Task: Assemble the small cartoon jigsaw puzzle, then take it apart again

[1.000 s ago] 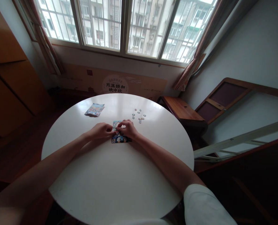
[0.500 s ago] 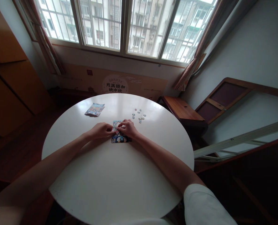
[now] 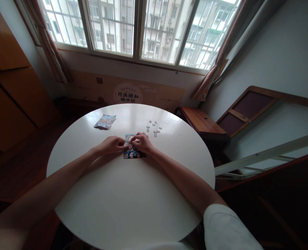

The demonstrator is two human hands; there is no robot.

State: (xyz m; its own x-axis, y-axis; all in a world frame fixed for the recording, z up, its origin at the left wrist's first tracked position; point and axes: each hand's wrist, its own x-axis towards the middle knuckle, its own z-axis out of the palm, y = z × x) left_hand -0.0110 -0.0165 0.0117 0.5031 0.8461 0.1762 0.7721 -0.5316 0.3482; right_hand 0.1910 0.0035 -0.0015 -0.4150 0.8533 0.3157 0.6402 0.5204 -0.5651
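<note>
A partly assembled jigsaw puzzle (image 3: 133, 155) with a colourful cartoon print lies flat on the white round table (image 3: 128, 198). My left hand (image 3: 113, 144) rests at its left edge, fingers curled together and touching the border; whether anything is between them is hidden. Over the upper right of the puzzle, my right hand (image 3: 141, 141) is closed in a pinch, thumb and forefinger at the picture's middle. A puzzle piece in that pinch is too small to make out. Several loose puzzle pieces (image 3: 155, 135) lie scattered beyond my right hand.
A crumpled printed packet (image 3: 105, 122) lies at the table's back left. Past the table's right edge stands a wooden stool or bench (image 3: 203, 119). A barred window (image 3: 135, 31) is ahead, with a cabinet (image 3: 18, 97) to the left.
My right hand's fingertips have shifted very slightly to the right over the puzzle. My left hand, the packet and the loose pieces look the same.
</note>
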